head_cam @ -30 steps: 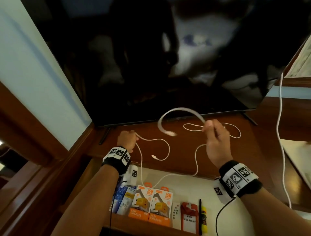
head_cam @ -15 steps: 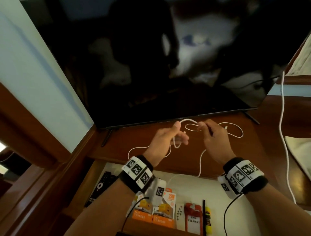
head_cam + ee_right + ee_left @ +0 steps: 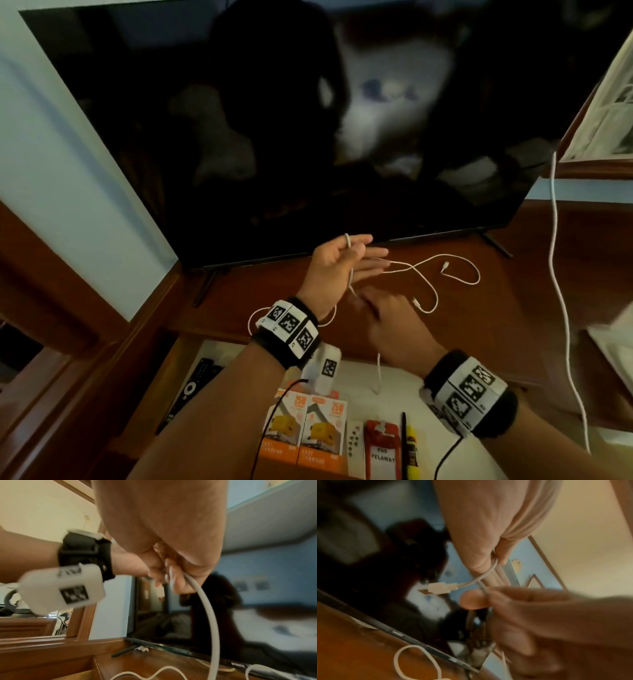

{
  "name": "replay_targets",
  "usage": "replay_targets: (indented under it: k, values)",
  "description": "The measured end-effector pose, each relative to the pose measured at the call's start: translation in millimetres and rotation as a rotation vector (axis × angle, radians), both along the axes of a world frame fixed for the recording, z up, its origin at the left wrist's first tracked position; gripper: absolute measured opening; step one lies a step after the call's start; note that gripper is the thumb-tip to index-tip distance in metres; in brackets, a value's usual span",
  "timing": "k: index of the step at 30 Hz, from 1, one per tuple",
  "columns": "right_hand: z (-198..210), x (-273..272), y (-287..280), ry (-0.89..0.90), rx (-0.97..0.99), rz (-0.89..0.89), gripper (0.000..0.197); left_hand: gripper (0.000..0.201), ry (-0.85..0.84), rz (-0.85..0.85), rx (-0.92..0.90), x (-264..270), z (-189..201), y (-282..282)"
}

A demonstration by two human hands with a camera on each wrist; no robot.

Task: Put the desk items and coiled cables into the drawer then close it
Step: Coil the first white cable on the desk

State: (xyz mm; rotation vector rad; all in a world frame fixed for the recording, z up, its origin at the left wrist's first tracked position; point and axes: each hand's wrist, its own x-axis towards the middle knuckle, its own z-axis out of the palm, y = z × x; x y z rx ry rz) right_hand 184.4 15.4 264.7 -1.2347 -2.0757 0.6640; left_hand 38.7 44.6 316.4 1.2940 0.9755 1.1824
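Note:
A thin white cable (image 3: 455, 279) lies in loose loops on the wooden desk in front of the TV. My left hand (image 3: 339, 263) hovers over the desk with fingers stretched out, the cable running across it. In the left wrist view the thumb pins the cable (image 3: 494, 563) near its USB plug (image 3: 440, 588). Just below and in front, my right hand (image 3: 383, 311) pinches the same cable (image 3: 211, 615) between thumb and fingers. One strand hangs down into the open drawer (image 3: 178, 359).
The drawer holds a black remote (image 3: 191, 387), two orange charger boxes (image 3: 305, 431), a red packet (image 3: 382, 445) and a pen (image 3: 404, 442). A large dark TV (image 3: 308, 137) stands at the desk's back. Another white cord (image 3: 561, 308) hangs at the right.
My left hand swung from the desk's left to meet the right, then straightened its fingers with the cable over it. The right hand dropped toward me along the cable.

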Motion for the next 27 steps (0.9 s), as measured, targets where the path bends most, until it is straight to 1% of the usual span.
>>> replay_targets:
  k: [2, 4, 5, 6, 8, 10, 11, 12, 13, 16, 20, 22, 24, 25, 27]
  values:
    - [6.3, 4.8, -4.4, -0.059, 0.001, 0.025, 0.014, 0.028, 0.261, 0.017, 0.05, -6.2, -12.2, 3.7]
    - [15.7, 15.6, -5.4, -0.053, 0.007, 0.035, 0.013, 0.024, 0.527, -0.065, 0.092, -14.2, -21.1, 3.3]
    - [20.8, 21.3, -5.2, -0.036, 0.024, 0.039, 0.013, 0.023, 0.59, -0.124, 0.077, -17.7, -21.4, 0.7]
    - [26.1, 26.3, -4.5, -0.01, 0.04, 0.036, 0.014, 0.024, 0.596, -0.183, 0.048, -20.4, -19.4, -3.4]
    - [34.6, 33.3, -2.0, 0.097, 0.076, 0.028, 0.015, 0.034, 0.563, -0.265, 0.027, -22.1, -10.8, -14.2]
    - [40.3, 35.0, 1.0, 0.225, 0.089, 0.03, 0.013, 0.052, 0.509, -0.314, 0.035, -20.5, -3.7, -22.9]
    - [41.8, 34.8, 2.9, 0.285, 0.083, 0.031, 0.011, 0.06, 0.452, -0.348, 0.023, -19.5, -1.6, -26.1]
    - [42.1, 34.3, 5.1, 0.345, 0.072, 0.025, 0.009, 0.063, 0.379, -0.38, 0.004, -18.6, -0.9, -27.9]
    - [41.5, 33.7, 7.3, 0.406, 0.061, 0.014, 0.009, 0.061, 0.297, -0.404, -0.02, -17.9, -0.8, -28.8]
    - [35.6, 27.0, 10.2, 0.57, -0.015, -0.022, 0.01, 0.043, 0.05, -0.442, -0.098, -17.5, -0.7, -31.1]
    - [21.3, 4.1, 0.1, 0.708, -0.218, -0.029, 0.024, 0.031, -0.273, -0.424, -0.121, -11.9, -1.0, -34.4]
    - [15.3, -4.2, -2.8, 0.692, -0.285, -0.015, 0.028, 0.029, -0.395, -0.372, -0.143, -7.1, -1.6, -35.0]
    - [10.8, -6.1, -2.7, 0.549, -0.265, -0.043, 0.031, 0.024, -0.452, -0.276, -0.136, -6.3, -1.9, -33.3]
    - [8.8, -6.1, -3.5, 0.443, -0.24, -0.035, 0.032, 0.022, -0.435, -0.226, -0.105, -7.0, -1.7, -31.4]
    - [7.0, -6.3, -9.2, 0.274, -0.221, 0.057, 0.029, 0.019, -0.313, -0.13, -0.022, -10.4, -0.9, -25.2]
